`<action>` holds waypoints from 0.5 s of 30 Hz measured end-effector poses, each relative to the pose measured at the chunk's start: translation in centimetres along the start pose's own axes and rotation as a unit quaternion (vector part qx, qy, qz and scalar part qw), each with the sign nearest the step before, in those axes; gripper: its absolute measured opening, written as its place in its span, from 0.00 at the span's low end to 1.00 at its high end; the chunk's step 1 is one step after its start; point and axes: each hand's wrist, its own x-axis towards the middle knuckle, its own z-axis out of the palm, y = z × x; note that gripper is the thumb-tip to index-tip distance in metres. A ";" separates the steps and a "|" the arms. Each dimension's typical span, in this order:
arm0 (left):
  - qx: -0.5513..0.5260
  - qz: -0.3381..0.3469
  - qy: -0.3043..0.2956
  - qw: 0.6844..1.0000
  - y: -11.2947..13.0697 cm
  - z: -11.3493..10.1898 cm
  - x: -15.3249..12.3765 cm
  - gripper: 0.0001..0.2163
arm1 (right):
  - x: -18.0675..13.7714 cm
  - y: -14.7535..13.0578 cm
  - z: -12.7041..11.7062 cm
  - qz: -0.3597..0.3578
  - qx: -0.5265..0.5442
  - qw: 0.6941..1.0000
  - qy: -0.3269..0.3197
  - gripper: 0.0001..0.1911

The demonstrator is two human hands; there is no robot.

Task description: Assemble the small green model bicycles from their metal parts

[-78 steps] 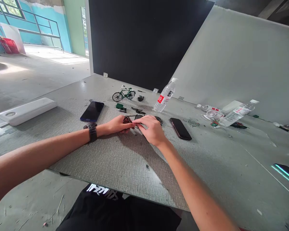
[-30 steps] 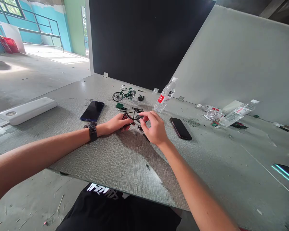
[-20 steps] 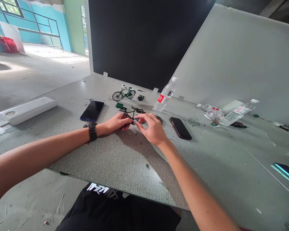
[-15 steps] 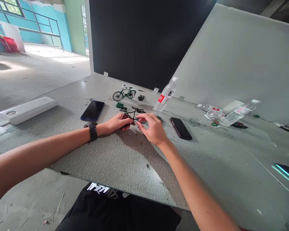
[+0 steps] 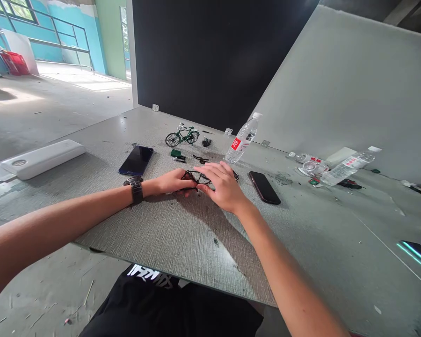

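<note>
A small black model bicycle frame point(image 5: 192, 176) is held low over the table between my hands. My left hand point(image 5: 173, 181), with a dark watch on its wrist, is closed around the rear or front end of it; which end I cannot tell. My right hand point(image 5: 222, 187) grips from the other side, thumb against the frame's lower part and fingers stretched across its top, hiding some of it. Just beyond my right fingers a spoked model wheel point(image 5: 235, 175) shows in part. Black handlebar-like pieces point(image 5: 200, 159) lie behind the frame.
Behind stand a finished green model bicycle point(image 5: 182, 135) and an upright water bottle point(image 5: 243, 138). A green part point(image 5: 176, 153) lies nearer. Phones flank my hands, one left point(image 5: 136, 160), one right point(image 5: 264, 187). A white case point(image 5: 44, 159) sits far left; more bottles point(image 5: 351, 164) lie right.
My right fingers have straightened and moved left over the frame, and the thumb has come closer to my left fingertips. My left hand keeps its hold.
</note>
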 end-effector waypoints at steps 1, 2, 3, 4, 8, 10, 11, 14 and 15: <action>0.002 0.000 -0.004 1.000 0.0 0.0 0.0 0.20 | 0.0 0.0 -0.1 0.002 0.008 1.000 -0.012 0.23; 0.005 -0.001 -0.007 1.000 0.0 0.0 0.0 0.19 | 0.0 0.0 -0.1 0.004 0.019 1.000 -0.021 0.22; 0.003 -0.003 -0.009 1.000 0.0 0.0 0.0 0.19 | 0.0 0.0 -0.2 0.005 0.032 0.999 -0.029 0.22; -0.005 -0.006 -0.010 1.000 0.0 0.0 0.0 0.18 | 0.0 -0.1 -0.4 0.009 0.047 0.998 -0.034 0.22; -0.121 -0.024 -0.006 0.992 0.1 0.2 -0.2 0.22 | 0.2 0.0 -0.8 0.041 0.113 0.992 -0.030 0.24; -0.190 -0.034 0.010 0.981 0.1 0.3 -0.4 0.27 | 0.2 0.1 -0.7 0.063 0.134 0.989 -0.013 0.26; -0.214 -0.038 0.020 0.976 0.1 0.3 -0.4 0.29 | 0.2 0.1 -0.6 0.073 0.142 0.987 -0.004 0.26; -0.252 -0.046 0.046 0.966 0.0 0.4 -0.4 0.30 | 0.1 0.2 0.1 0.111 0.159 0.981 0.013 0.27; -0.260 -0.049 0.051 0.963 -0.1 0.4 -0.4 0.30 | 0.1 0.2 0.4 0.126 0.165 0.978 0.014 0.27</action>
